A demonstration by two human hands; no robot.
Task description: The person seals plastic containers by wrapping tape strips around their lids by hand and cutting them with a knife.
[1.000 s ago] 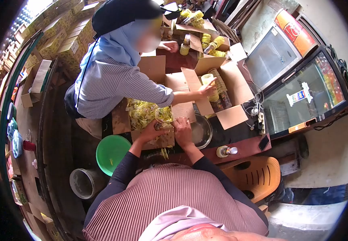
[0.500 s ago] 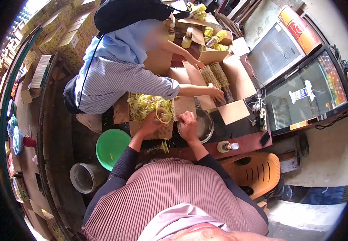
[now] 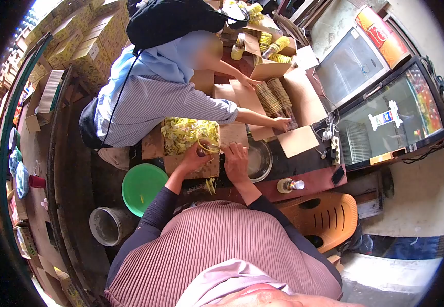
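My left hand (image 3: 193, 160) is closed around a small cup with a yellow rim (image 3: 209, 145), its opening tilted toward me. Close by on the right, my right hand (image 3: 236, 162) has its fingers bent and pinched together at the edge of the cup; what they grip, if anything, is too small to make out. Below the cup stands a cardboard box (image 3: 190, 167) filled with loose yellow and whitish strips (image 3: 183, 134). A round clear basin (image 3: 264, 162) sits just right of my right hand, partly covered by it.
Across the table a co-worker (image 3: 155, 102) reaches into an open carton (image 3: 304, 97) with stacked cups (image 3: 273, 98). A bottle (image 3: 289, 185) and a phone (image 3: 338, 176) lie near the right edge. A green basin (image 3: 144, 190), a bucket (image 3: 107, 225) and an orange chair (image 3: 329, 217) are lower down.
My right hand has shifted left, up to the yellow-rimmed cup, which now tips more. The co-worker has leaned to the right, and their nearer hand has moved right along the stacked cups.
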